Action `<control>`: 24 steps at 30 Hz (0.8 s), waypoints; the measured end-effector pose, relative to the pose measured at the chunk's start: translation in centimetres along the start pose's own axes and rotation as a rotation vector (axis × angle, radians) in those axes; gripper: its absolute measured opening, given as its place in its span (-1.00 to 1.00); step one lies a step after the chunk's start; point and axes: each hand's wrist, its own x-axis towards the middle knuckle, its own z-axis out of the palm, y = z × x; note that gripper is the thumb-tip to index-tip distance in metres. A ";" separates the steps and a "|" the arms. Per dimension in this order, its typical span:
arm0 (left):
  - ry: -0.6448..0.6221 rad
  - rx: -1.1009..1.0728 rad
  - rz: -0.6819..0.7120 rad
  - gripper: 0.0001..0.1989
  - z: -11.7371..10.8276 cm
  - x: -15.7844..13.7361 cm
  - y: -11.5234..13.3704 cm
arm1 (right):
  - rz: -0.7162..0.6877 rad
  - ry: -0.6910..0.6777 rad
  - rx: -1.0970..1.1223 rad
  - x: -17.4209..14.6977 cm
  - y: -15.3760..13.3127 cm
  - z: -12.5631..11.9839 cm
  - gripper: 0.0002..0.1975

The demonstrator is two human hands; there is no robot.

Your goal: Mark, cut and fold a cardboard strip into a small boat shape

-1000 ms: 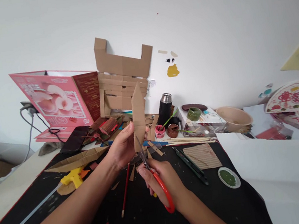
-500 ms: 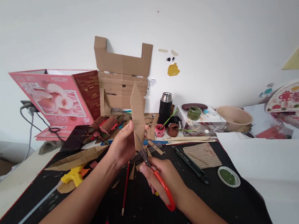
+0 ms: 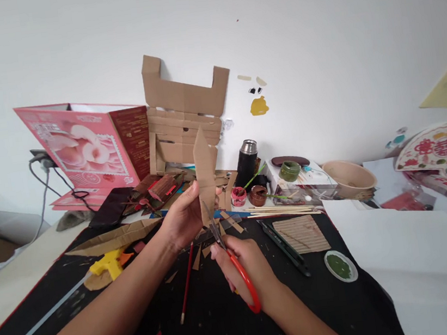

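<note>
Upright in my left hand (image 3: 185, 215) is a long cardboard strip (image 3: 204, 164) with a pointed top, gripped near its lower part between thumb and fingers. My right hand (image 3: 245, 266) is closed around orange-handled scissors (image 3: 244, 280), whose metal blades point up at the strip's lower end. The blades overlap the cardboard there; how deep they cut, I cannot tell. Small cardboard scraps (image 3: 197, 259) lie on the black mat below. Beside them, a red pencil (image 3: 187, 285) rests on the mat.
At left lie a yellow glue gun (image 3: 110, 263) and a long cardboard piece (image 3: 111, 238). To the right are a dark green utility knife (image 3: 286, 250), corrugated cardboard (image 3: 301, 234) and a lid of green paint (image 3: 341, 266). Behind stand paint jars (image 3: 258, 196), a black thermos (image 3: 246, 163) and a pink box (image 3: 89, 152).
The cardboard strip has dropped slightly, and the scissors stay at its lower end. Both hands keep their grips; the view has shifted a little.
</note>
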 end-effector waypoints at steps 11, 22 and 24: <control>-0.076 0.074 -0.013 -0.58 -0.9 0.4 1.6 | -0.060 -0.012 -0.048 -0.1 -0.5 0.2 -0.59; -0.019 0.070 0.039 -0.61 -0.6 0.2 1.4 | 0.007 -0.084 0.057 -0.2 0.3 0.4 -0.50; -0.014 0.073 0.048 -0.60 -0.7 0.2 1.4 | 0.025 -0.101 0.092 -0.2 0.4 0.5 -0.48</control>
